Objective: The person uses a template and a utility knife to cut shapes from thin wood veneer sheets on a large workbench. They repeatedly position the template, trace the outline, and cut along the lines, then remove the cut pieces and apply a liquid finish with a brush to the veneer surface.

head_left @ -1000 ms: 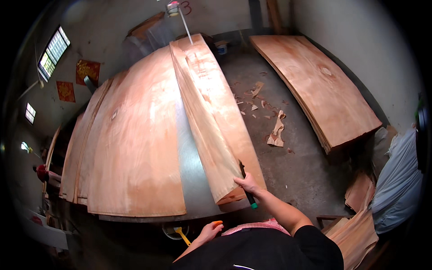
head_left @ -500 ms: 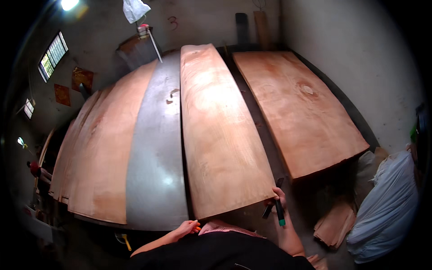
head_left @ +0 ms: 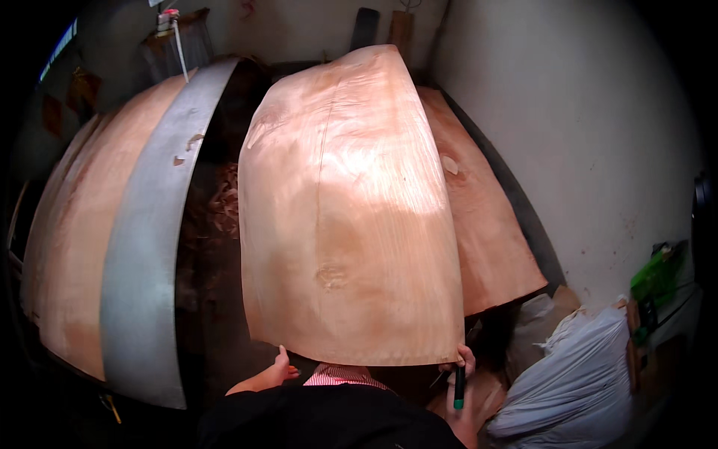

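Wood sheet [head_left: 351,247] between grey surface [head_left: 146,284], left, and stack [head_left: 493,232], right, partly hiding the latter | my right hand [head_left: 465,361]: closed round black tool [head_left: 459,389] at near-right corner | left hand [head_left: 281,367]: near-left edge, grip can't tell | I'd tension both corners evenly, tool angled clear.

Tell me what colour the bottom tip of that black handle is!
Green: the tip of the black handle in the right hand, seen best in the head view.

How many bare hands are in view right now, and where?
2: the left hand by the wood sheet's near edge, toward its left corner; the right hand at its right corner, with a green-ended black handle. I see no others.
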{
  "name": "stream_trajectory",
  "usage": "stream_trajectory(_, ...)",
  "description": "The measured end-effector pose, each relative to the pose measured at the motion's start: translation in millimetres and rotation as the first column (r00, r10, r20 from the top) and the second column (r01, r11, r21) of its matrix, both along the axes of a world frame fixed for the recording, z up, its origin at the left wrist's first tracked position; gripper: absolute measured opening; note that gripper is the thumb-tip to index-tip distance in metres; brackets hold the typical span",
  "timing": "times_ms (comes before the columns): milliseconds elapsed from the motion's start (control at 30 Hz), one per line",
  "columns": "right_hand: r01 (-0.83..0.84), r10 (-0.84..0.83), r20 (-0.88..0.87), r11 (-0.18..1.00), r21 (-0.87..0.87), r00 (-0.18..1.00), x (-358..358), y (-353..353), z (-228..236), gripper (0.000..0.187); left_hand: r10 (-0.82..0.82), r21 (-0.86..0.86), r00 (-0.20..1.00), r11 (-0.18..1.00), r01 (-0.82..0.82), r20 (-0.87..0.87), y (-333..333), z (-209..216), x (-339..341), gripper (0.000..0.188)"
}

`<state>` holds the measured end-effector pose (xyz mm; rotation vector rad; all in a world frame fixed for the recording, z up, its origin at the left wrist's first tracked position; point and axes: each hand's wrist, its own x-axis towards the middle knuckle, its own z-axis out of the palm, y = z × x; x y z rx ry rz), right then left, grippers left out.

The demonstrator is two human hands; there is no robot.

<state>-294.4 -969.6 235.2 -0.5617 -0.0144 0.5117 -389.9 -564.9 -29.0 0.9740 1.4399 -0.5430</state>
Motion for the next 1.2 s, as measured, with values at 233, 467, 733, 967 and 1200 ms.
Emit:
stream_trajectory(233, -0.012, -0.018, -0.094, 0.952, -0.304, 0.995, 101.7, -105.7, 32.4, 0.029, 0.673, -0.362, 0.642, 0.739, -0.568, 0.366, -92.2, -27.2, 119.0, 0.069)
stream_trajectory(467, 0.054, -0.094, -0.041, 0.819, -0.571, 0.995, 175.1, -226.1, 10.6, 0.029, 0.718, -0.263, 0.523, 0.672, -0.692, 0.460, -151.4, -36.9, 182.1, 0.055)
stream_trajectory(733, -0.001, 0.005, 0.004, 0.768, -0.641, 1.000, 276.3, -413.9, -8.6, 0.032, 0.714, -0.350, 0.319, 0.619, -0.703, 0.623, -259.9, 8.9, 203.9, 0.038)
stream_trajectory(967, -0.034, -0.007, -0.056, 0.724, -0.689, 0.998, 324.8, -546.3, -27.8, 0.029, 0.705, -0.274, 0.340, 0.603, -0.749, 0.622, -372.5, 51.5, 215.8, 0.033)
stream_trajectory(1200, 0.067, 0.008, 0.075, 0.382, -0.922, 0.997, 362.5, -573.6, -55.8, 0.021, 0.595, -0.119, 0.376, 0.628, -0.769, 0.710, -403.3, 53.8, 258.2, 0.032)
